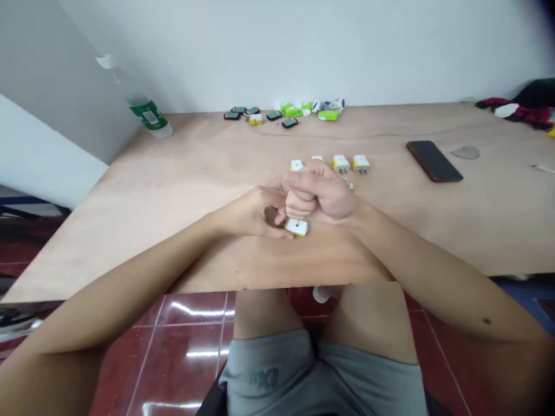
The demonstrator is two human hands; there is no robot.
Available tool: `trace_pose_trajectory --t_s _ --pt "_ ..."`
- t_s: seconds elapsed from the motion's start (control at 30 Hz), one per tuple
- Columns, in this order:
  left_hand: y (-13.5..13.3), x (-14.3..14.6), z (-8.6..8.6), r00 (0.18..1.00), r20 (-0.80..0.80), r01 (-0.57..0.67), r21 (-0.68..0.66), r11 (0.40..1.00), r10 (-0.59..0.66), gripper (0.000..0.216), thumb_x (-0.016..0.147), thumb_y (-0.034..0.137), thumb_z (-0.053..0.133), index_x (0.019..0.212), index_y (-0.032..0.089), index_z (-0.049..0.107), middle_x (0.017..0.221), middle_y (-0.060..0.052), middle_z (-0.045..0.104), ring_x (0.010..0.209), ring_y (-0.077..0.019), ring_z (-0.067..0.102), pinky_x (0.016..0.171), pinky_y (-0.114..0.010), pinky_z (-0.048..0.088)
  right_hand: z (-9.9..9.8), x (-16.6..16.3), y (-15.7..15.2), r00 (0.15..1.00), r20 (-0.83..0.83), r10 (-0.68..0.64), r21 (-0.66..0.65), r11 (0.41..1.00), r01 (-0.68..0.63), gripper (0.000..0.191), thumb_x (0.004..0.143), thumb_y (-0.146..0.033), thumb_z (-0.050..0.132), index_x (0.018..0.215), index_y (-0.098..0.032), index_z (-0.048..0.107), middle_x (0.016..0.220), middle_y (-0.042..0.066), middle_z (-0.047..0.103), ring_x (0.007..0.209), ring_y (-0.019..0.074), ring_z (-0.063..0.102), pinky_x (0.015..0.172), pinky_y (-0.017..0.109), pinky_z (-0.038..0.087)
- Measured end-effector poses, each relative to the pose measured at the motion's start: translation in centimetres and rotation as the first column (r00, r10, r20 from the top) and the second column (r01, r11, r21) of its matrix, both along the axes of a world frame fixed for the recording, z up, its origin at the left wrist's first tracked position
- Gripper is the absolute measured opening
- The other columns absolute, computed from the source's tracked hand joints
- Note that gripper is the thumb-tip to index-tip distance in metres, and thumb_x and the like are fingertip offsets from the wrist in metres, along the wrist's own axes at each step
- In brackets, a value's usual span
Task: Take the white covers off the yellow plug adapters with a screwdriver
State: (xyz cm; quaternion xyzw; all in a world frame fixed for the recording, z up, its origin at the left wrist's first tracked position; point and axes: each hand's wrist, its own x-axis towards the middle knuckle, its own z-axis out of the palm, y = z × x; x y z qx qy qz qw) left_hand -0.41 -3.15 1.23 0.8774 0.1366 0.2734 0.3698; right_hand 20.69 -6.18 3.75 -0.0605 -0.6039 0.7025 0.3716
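Both my hands meet at the middle of the wooden table. My left hand pinches a small white and yellow plug that rests on the tabletop. My right hand is a fist held just above that plug, closed round a thin tool whose tip meets the plug's top; the tool itself is hidden in the fist. Just behind my hands stands a row of similar white and yellow plugs.
A black phone lies at the right. A plastic bottle lies at the back left. Several dark, green and white small parts are spread along the back edge. Red and black cloth sits at the far right.
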Motion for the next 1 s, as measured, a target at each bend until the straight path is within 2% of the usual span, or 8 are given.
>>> trace_pose_trajectory --t_s 0.2,0.47,0.63,0.73,0.8,0.87,0.93,1.0 --pt "-0.3 0.0 -0.9 0.999 -0.049 -0.003 0.009 1.000 0.004 0.040 0.087 0.036 0.098 0.073 0.020 0.064 0.072 0.001 0.068 0.069 -0.0143 0.062 0.065 -0.030 0.053 0.4 -0.3 -0.3 0.997 0.037 -0.068 -0.015 0.998 0.069 0.068 0.116 -0.058 0.066 0.065 -0.024 0.038 0.060 -0.009 0.027 0.051 0.0092 0.022 0.049 0.026 0.024" --pt "-0.2 0.0 -0.6 0.998 -0.050 0.042 -0.134 0.990 -0.050 0.029 0.085 0.023 0.096 0.084 0.019 0.067 0.080 0.001 0.069 0.074 -0.0139 0.061 0.064 -0.028 0.052 0.9 -0.9 -1.1 0.989 0.015 -0.150 -0.101 0.983 0.150 0.069 0.111 -0.044 0.069 0.060 -0.026 0.026 0.056 -0.011 0.015 0.048 0.0077 0.013 0.045 0.024 0.023" --pt "-0.3 -0.1 0.0 0.991 -0.107 0.077 -0.059 0.995 -0.083 0.021 0.093 0.024 0.089 0.085 0.019 0.070 0.086 -0.002 0.072 0.082 -0.0164 0.066 0.072 -0.029 0.055 0.5 -0.8 -1.3 0.997 0.013 -0.082 -0.072 0.994 0.083 0.075 0.112 -0.053 0.071 0.059 -0.026 0.026 0.049 -0.012 0.017 0.042 0.0067 0.013 0.043 0.024 0.036" --pt "-0.4 -0.3 0.5 0.987 -0.138 0.074 -0.039 0.996 -0.079 0.024 0.096 0.028 0.090 0.085 0.019 0.071 0.087 -0.002 0.073 0.078 -0.0153 0.064 0.071 -0.029 0.053 0.3 -0.7 -1.0 0.994 0.032 -0.101 -0.045 0.994 0.102 0.072 0.115 -0.060 0.066 0.062 -0.027 0.029 0.052 -0.012 0.020 0.044 0.0078 0.015 0.044 0.025 0.036" --pt "-0.4 -0.4 0.7 0.987 -0.145 0.058 -0.041 0.997 -0.063 0.029 0.096 0.031 0.092 0.082 0.019 0.070 0.085 -0.002 0.073 0.074 -0.0145 0.061 0.069 -0.030 0.051 0.4 -0.4 -0.6 0.973 0.101 -0.209 0.018 0.978 0.209 0.069 0.116 -0.065 0.061 0.064 -0.026 0.038 0.055 -0.009 0.028 0.047 0.0096 0.025 0.046 0.026 0.035" --pt "-0.4 -0.4 0.8 0.989 -0.127 0.065 -0.040 0.997 -0.070 0.036 0.097 0.035 0.093 0.078 0.019 0.066 0.082 -0.001 0.073 0.072 -0.0142 0.059 0.070 -0.031 0.050 0.7 0.3 -0.3 0.920 0.188 -0.343 0.182 0.933 0.311 0.064 0.117 -0.068 0.058 0.071 -0.023 0.055 0.062 -0.004 0.047 0.054 0.0121 0.044 0.054 0.027 0.042" --pt "-0.2 -0.2 0.7 0.990 -0.105 0.095 -0.014 0.995 -0.096 0.044 0.098 0.038 0.093 0.073 0.020 0.061 0.079 -0.001 0.072 0.074 -0.0152 0.059 0.075 -0.032 0.050 1.4 1.3 -0.1 0.829 0.262 -0.495 0.394 0.839 0.376 0.056 0.120 -0.062 0.054 0.086 -0.020 0.069 0.076 0.001 0.064 0.069 0.0148 0.058 0.067 0.028 0.047" --pt "-0.1 0.0 0.6 0.989 -0.095 0.116 0.031 0.993 -0.113 0.049 0.098 0.041 0.093 0.070 0.021 0.058 0.076 0.000 0.071 0.077 -0.0171 0.062 0.081 -0.035 0.051 2.6 2.5 -0.3 0.692 0.349 -0.632 0.602 0.717 0.352 0.046 0.122 -0.050 0.053 0.093 -0.020 0.072 0.082 0.003 0.069 0.076 0.0162 0.059 0.075 0.030 0.044"
